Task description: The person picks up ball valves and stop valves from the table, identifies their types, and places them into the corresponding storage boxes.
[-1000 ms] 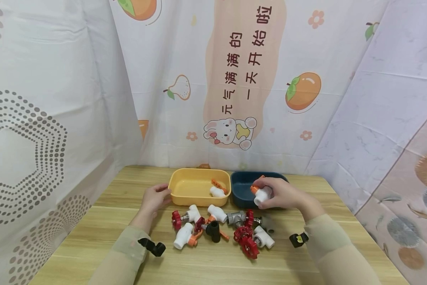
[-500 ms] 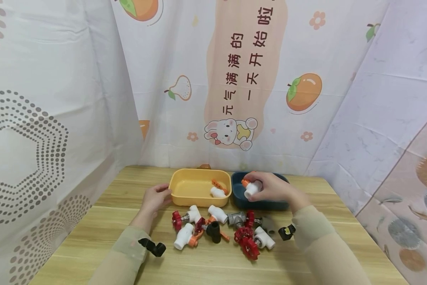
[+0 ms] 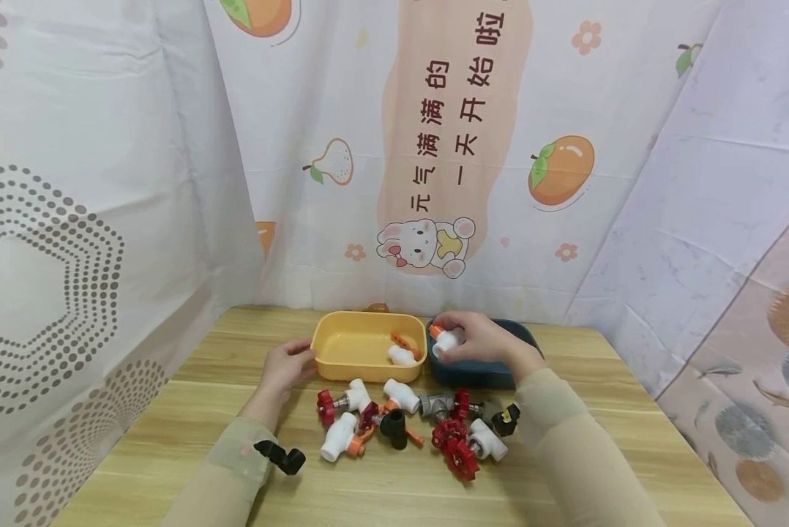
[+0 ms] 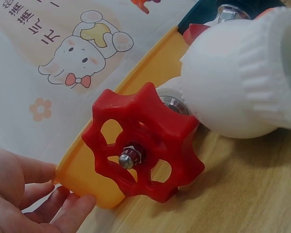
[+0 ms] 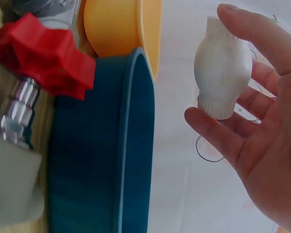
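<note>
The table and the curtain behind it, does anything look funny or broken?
Yes, the bunny on the curtain lies on its side, ears pointing left, so the curtain looks hung sideways. The taps in front of the tubs lie jumbled, but I see nothing broken or spilled there.

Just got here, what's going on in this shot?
Someone's right hand holds a white valve with an orange handle, above rim level at the left end of the blue bin. Their left hand touches the left end of the yellow bin, which holds another white valve. More valves, some with red wheels, lie on the table in front of the bins.
</note>
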A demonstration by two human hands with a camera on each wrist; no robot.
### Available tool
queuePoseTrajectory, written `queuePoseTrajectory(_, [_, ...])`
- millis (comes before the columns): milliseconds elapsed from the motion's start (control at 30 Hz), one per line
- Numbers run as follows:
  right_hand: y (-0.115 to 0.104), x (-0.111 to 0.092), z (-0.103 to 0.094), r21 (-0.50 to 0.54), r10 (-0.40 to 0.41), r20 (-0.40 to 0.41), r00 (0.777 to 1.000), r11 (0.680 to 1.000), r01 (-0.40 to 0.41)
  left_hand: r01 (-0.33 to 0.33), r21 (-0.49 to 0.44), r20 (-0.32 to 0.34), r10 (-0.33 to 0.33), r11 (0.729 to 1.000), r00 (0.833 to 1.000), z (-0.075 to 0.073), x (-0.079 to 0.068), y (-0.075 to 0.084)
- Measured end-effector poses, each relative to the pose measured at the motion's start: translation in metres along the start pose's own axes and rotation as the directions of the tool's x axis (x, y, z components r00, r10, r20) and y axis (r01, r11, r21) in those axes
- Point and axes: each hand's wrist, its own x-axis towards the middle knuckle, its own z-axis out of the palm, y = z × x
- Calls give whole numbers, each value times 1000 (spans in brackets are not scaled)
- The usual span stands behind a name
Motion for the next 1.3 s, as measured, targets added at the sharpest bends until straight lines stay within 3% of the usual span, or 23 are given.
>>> queuePoseTrajectory(167, [-5,11,6,-15,30,13,999,999,-29,-4,6,6,4,1000,1000,-1,0,0])
queuePoseTrajectory(667, [-28,44,17,-44,10,54,998,999,-8,-7,10,2,7,1000,1000,1,0,0])
queuePoseTrajectory(1300, [-32,71,45,-112,71,163,984,992,-53,-8,-12,7,8,1000,1000,0,-1,1])
